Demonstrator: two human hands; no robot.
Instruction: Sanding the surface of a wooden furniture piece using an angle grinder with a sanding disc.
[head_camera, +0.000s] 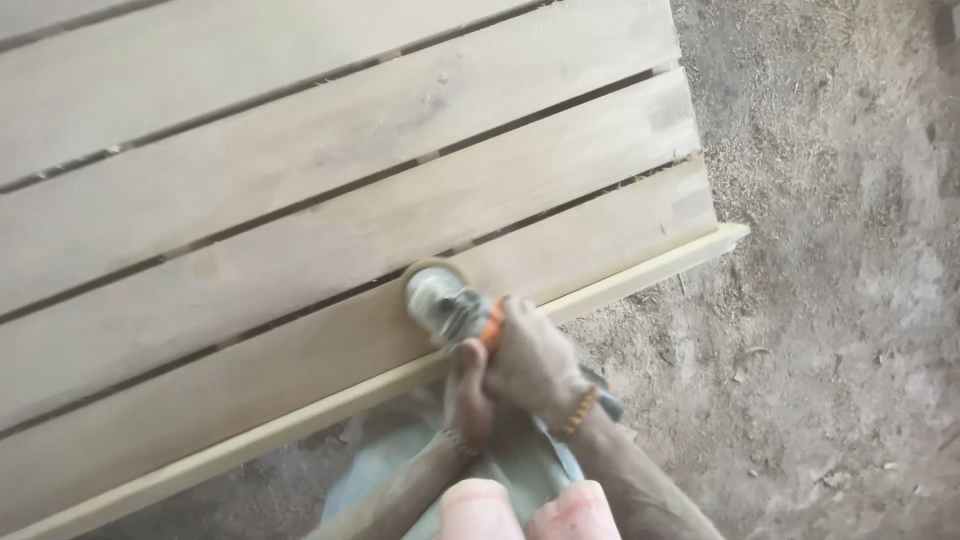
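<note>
A grey angle grinder (447, 305) with an orange band and a round sanding disc rests its disc on the nearest plank of a slatted wooden panel (300, 190), close to the panel's front edge rail. My right hand (535, 362) grips the grinder's body from behind. My left hand (466, 392) wraps the tool just below, beside the right hand. Both wrists wear bead bracelets. The grinder's rear part is hidden under my hands.
The panel of long pale planks with narrow gaps fills the upper left. A dusty floor (830, 300) covered in sawdust lies to the right and below. My knees (525, 512) and light trousers show at the bottom edge.
</note>
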